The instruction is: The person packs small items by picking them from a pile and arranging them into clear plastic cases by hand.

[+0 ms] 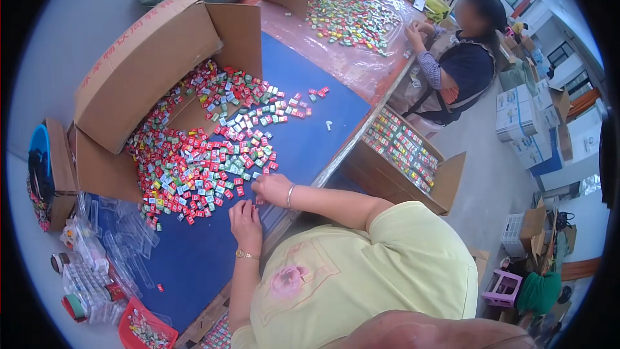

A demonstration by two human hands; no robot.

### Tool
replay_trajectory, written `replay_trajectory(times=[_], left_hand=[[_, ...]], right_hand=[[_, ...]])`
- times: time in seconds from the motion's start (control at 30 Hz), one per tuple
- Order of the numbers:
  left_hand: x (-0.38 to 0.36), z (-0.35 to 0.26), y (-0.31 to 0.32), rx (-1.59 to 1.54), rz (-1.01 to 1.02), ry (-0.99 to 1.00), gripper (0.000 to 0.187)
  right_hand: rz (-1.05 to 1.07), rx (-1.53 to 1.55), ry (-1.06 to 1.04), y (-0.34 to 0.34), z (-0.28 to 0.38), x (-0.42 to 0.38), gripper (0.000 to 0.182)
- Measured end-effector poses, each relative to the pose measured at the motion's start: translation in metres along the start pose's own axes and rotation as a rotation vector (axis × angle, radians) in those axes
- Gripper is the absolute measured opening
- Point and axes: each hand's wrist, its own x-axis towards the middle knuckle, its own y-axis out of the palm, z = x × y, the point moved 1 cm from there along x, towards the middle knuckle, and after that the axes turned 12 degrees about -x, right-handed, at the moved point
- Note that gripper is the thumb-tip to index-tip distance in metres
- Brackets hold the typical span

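Picking small packets [206, 168] off the pile's near edge on the blue mat [194, 265]: left hand [246, 218] lying flat, fingers loosely spread on red pieces, right hand [271, 189] curling over a few, actual grip impossible to tell. Likely calling next for pinching and drawing pieces nearer. Losing packet print to blur, fingertips partly hidden, box [145, 58] half covering the far pile.

Seated co-worker [466, 64], clear plastic cases [126, 239], red basket [145, 329], purple stool [502, 287]
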Motion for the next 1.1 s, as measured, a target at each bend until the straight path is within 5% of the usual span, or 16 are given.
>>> replay_trajectory(times=[0.33,0.57,0.9,1.03,1.1], left_hand=[[-0.002,0.015,-0.010,0.033,-0.011,0.003,0.027],[-0.001,0.016,-0.014,0.122,-0.097,-0.065,0.024],[-0.003,0.006,-0.022,0.101,-0.084,-0.049,0.029],[0.006,-0.006,-0.047,0.008,-0.222,0.006,0.028],[0.022,-0.032,-0.081,-0.528,-0.297,-0.089,0.021]], right_hand=[[-0.059,0.153,-0.203,0.023,0.013,-0.001,0.026],[-0.049,0.166,0.113,0.025,0.030,0.007,0.030],[-0.008,0.084,-0.056,-0.010,0.024,-0.001,0.030],[-0.034,0.087,0.009,-0.014,0.021,-0.005,0.028],[-0.149,0.091,0.003,-0.013,0.016,-0.009,0.024]])
